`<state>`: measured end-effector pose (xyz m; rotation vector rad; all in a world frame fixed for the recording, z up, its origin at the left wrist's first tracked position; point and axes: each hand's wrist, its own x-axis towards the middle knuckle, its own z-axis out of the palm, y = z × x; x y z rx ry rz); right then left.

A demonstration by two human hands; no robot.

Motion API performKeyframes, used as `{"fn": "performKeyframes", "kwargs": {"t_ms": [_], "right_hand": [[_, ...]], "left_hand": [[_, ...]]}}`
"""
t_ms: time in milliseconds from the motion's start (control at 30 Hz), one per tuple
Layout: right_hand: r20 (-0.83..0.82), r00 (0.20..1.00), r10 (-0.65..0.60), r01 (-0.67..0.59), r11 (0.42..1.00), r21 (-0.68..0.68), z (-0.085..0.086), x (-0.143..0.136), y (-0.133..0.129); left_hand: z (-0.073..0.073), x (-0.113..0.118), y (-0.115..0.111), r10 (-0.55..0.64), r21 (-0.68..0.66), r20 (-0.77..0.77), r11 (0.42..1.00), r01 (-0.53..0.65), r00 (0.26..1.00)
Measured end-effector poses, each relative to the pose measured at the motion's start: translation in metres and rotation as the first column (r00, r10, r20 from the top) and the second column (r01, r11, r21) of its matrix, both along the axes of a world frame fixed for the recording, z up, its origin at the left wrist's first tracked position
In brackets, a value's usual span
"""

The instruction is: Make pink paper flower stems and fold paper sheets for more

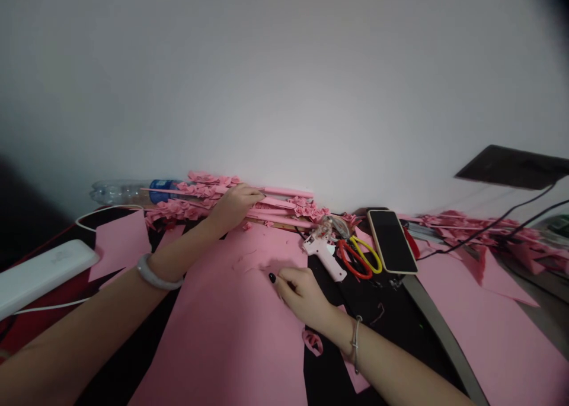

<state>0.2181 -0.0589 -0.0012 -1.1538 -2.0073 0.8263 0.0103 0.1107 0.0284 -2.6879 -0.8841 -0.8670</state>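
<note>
My left hand [237,204] reaches to the back of the desk, its fingers closed on a pink paper flower stem [278,202] in a pile of similar ones. Folded pink paper flowers [173,211] lie along the pile on both sides of that hand. My right hand [302,293] rests curled on a large pink paper sheet [231,335]; I see nothing in its fingers. Fine strands or scraps lie on the sheet near its fingertips. Just beyond the right hand are a pale glue gun [326,256] and scissors [360,261] with red and yellow handles.
A phone [392,241] lies right of the scissors. Farther right are more paper flowers [471,231], another pink sheet [484,323] and dark cables. On the left are a plastic bottle [122,191], a white power bank-like block [48,272] and its cable. A wall rises behind.
</note>
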Motion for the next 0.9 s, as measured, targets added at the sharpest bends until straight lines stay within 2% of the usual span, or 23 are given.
{"fn": "performKeyframes", "kwargs": {"t_ms": [300,600,667,733,833,900], "right_hand": [[0.010,1.000,-0.008,0.008,1.000,-0.026,-0.001,-0.001,0.000],[-0.028,0.999,-0.032,0.032,0.999,-0.007,-0.004,0.000,0.001],[-0.040,0.998,-0.045,0.045,0.999,-0.001,-0.005,0.000,0.001],[-0.041,0.998,-0.048,0.048,0.999,-0.001,-0.006,0.000,0.001],[-0.047,0.998,-0.042,0.042,0.999,-0.011,-0.006,0.000,0.001],[-0.050,0.998,-0.035,0.034,0.999,-0.016,-0.006,0.000,0.001]], "left_hand": [[-0.009,0.007,-0.003,0.020,0.028,-0.100,0.999,-0.017,0.995],[-0.004,0.007,-0.014,-0.024,0.069,-0.033,0.997,0.026,0.999],[0.001,0.006,-0.020,-0.041,0.031,0.012,0.999,0.041,0.999],[0.006,0.004,-0.029,-0.014,-0.063,0.043,0.998,0.017,0.999],[0.010,0.000,-0.046,0.049,-0.243,0.005,0.969,-0.047,0.999],[0.007,-0.002,-0.060,0.035,-0.326,-0.033,0.944,-0.044,0.999]]}}
